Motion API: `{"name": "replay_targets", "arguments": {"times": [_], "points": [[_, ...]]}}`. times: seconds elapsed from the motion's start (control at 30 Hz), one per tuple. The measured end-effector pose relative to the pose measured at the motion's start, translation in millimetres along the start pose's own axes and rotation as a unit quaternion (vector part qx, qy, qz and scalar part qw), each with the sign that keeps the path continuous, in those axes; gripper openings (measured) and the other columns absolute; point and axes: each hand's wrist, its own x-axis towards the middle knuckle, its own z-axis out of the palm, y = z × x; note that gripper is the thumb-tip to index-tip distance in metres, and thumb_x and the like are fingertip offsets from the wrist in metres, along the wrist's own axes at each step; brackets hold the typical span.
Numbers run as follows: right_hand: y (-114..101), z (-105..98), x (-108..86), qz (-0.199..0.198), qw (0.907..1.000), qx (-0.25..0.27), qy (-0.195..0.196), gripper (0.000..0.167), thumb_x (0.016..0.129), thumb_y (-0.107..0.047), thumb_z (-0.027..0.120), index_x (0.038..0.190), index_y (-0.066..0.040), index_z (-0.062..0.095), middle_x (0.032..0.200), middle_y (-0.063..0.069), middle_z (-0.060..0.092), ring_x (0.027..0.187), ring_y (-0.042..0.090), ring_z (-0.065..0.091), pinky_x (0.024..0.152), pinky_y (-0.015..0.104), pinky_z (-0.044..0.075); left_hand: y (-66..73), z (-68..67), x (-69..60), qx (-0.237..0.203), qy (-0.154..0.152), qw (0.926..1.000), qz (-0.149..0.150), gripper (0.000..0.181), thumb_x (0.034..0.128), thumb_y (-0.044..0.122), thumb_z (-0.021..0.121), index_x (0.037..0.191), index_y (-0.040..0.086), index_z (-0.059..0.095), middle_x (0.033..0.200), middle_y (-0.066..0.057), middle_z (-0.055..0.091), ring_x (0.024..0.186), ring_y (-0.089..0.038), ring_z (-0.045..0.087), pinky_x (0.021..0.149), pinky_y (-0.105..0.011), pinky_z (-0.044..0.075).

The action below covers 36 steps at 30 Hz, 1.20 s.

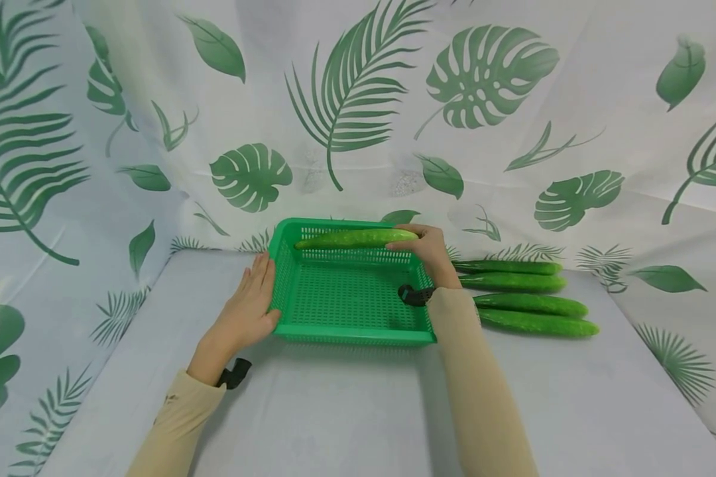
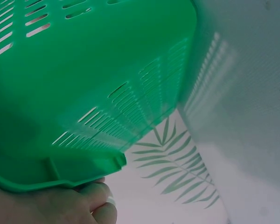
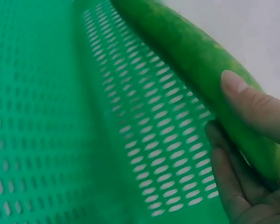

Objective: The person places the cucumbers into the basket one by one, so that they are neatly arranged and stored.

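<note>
Leafy backdrop [image 1: 364,99], cucumber [image 1: 355,238] held crosswise, narrow end [image 1: 303,244] leftward

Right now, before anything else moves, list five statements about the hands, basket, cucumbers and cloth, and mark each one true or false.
1. The right hand holds a cucumber. True.
2. The left hand grips a second cucumber. False: it touches the left side of the basket.
3. Four other cucumbers lie to the right of the basket. True.
4. The basket is red. False: it is green.
5. The cloth behind the basket has leaf prints. True.
</note>
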Motion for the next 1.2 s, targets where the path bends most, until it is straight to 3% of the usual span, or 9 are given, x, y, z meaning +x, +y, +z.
{"name": "replay_targets", "arguments": {"times": [0.4,0.87,1.2], "points": [[21.3,10.2,7.1,0.043,0.9977,-0.053,-0.005,0.052,0.081,-0.006,0.081,0.130,-0.005,0.066,0.149,0.015,0.047,0.143,0.035,0.032,0.113,0.056,0.030,0.8,-0.5,-0.7,-0.004,-0.002,1.0000,-0.001,0.084,0.0862,0.009,0.049,0.153,-0.014,0.004,0.162,-0.027,-0.008,0.150,-0.035,-0.011,0.120,-0.055,0.004],[26.7,14.1,9.0,0.079,0.9911,-0.107,-0.006,0.048,0.080,0.002,0.078,0.126,-0.002,0.067,0.148,0.019,0.046,0.141,0.041,0.032,0.113,0.057,0.030,1.1,-0.4,0.4,-0.002,-0.013,0.9999,-0.009,0.085,0.0869,0.010,0.050,0.154,-0.012,0.002,0.162,-0.024,-0.010,0.150,-0.038,-0.008,0.120,-0.052,0.003],[37.8,16.9,18.2,0.087,0.9815,-0.170,-0.013,0.044,0.076,0.004,0.081,0.119,-0.001,0.071,0.139,0.021,0.053,0.131,0.041,0.045,0.105,0.054,0.042,1.4,-1.3,0.1,-0.006,-0.009,0.9999,-0.010,0.085,0.0873,0.009,0.050,0.154,-0.012,0.002,0.162,-0.024,-0.011,0.150,-0.036,-0.009,0.120,-0.053,0.003]]}}
